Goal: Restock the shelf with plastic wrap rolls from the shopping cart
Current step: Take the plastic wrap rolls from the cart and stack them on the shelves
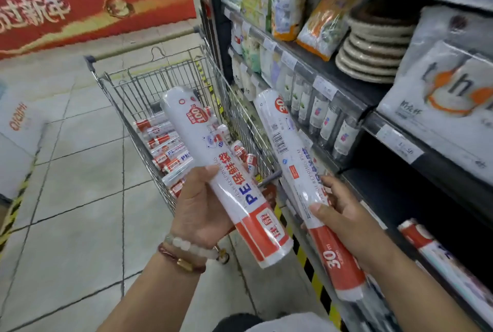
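Left hand: the left hand (198, 205) grips a wide roll (221, 171) marked "PE" and "100", fingers curled under it, above the cart's near end.
Right hand: the right hand (344, 218) grips a slim roll (301, 179) marked "30 m", held beside the shelf (394, 142).
Cart: the shopping cart (128, 121) holds more rolls (165, 145), lying in a pile.
Shelf: one roll (426, 246) lies on the low, dark level.

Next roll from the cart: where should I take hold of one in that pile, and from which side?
Probably around the middle of a top roll, coming down from above. The rolls lie flat and side by side in the shopping cart, so the wire walls block their sides; only the tops are free. Both the left hand and the right hand already hold a roll.
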